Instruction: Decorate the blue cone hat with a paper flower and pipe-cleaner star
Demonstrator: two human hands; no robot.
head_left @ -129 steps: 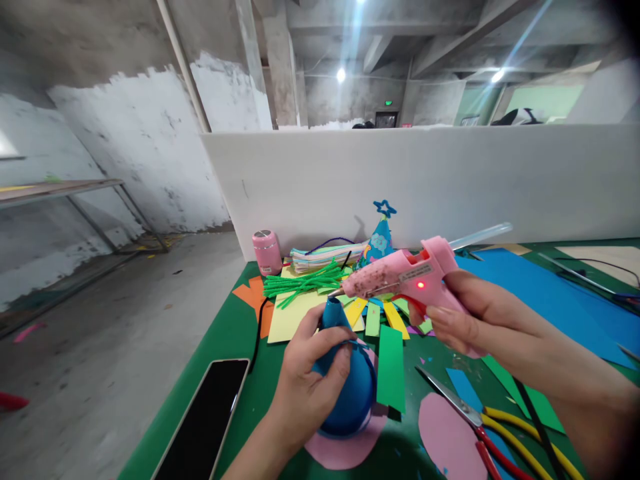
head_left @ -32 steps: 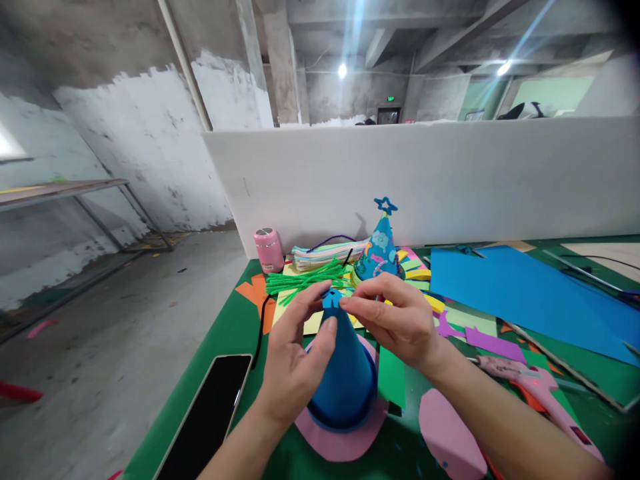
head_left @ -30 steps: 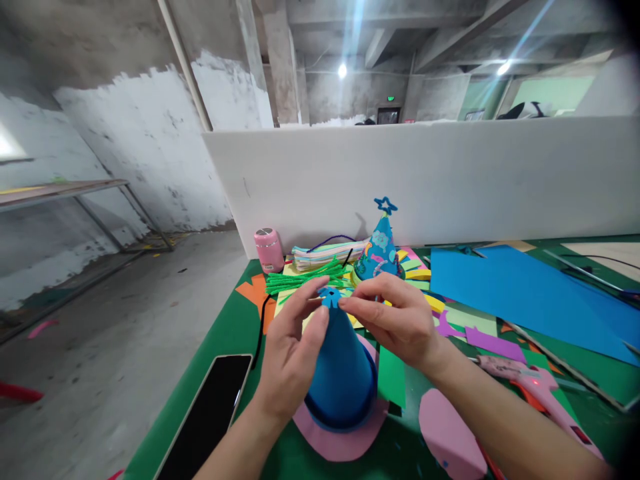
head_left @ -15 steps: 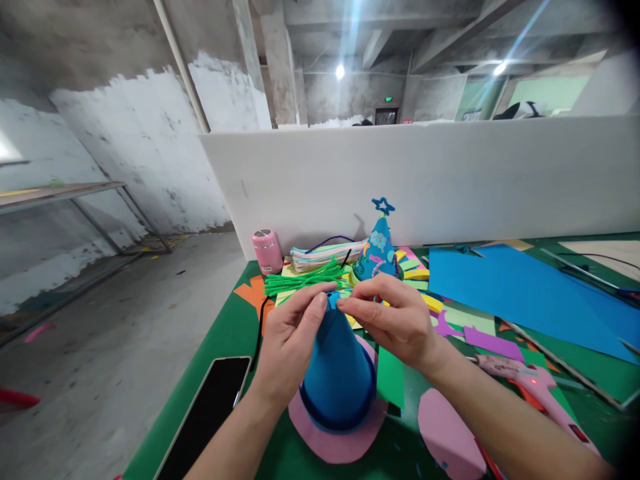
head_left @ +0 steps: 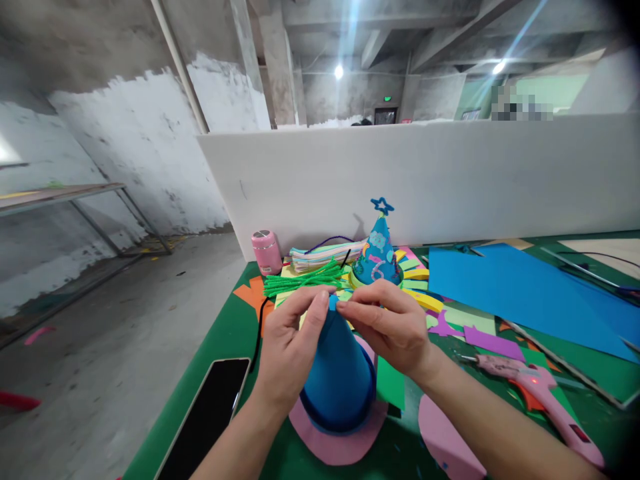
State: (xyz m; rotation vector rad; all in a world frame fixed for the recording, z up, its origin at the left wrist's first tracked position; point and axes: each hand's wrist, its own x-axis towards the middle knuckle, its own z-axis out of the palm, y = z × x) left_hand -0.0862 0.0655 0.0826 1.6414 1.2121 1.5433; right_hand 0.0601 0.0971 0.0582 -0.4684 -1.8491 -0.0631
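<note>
A blue paper cone hat (head_left: 340,380) stands upright in front of me, a dark blue band round its base, on a pink paper piece (head_left: 335,450). My left hand (head_left: 295,340) pinches the tip of the cone from the left, thumb and fingers pressed together. From the right, my right hand (head_left: 393,323) grips the same tip between thumb and fingertips. A small bit of the blue point shows between the two hands. Behind them is a finished-looking decorated blue cone hat (head_left: 379,250) topped by a pipe-cleaner star (head_left: 383,205).
Green pipe cleaners (head_left: 305,279) and a pink canister (head_left: 267,253) are at the back left. A phone (head_left: 205,417) lies at the left edge. On the right are a pink glue gun (head_left: 543,387), blue sheet (head_left: 520,293), purple scraps (head_left: 493,341) and a pink oval (head_left: 447,437). A white partition (head_left: 410,180) stands behind.
Both hands stay at the cone's tip. My right fingers have shifted slightly, the right forearm has dropped a little, and the opening seen at the tip no longer shows.
</note>
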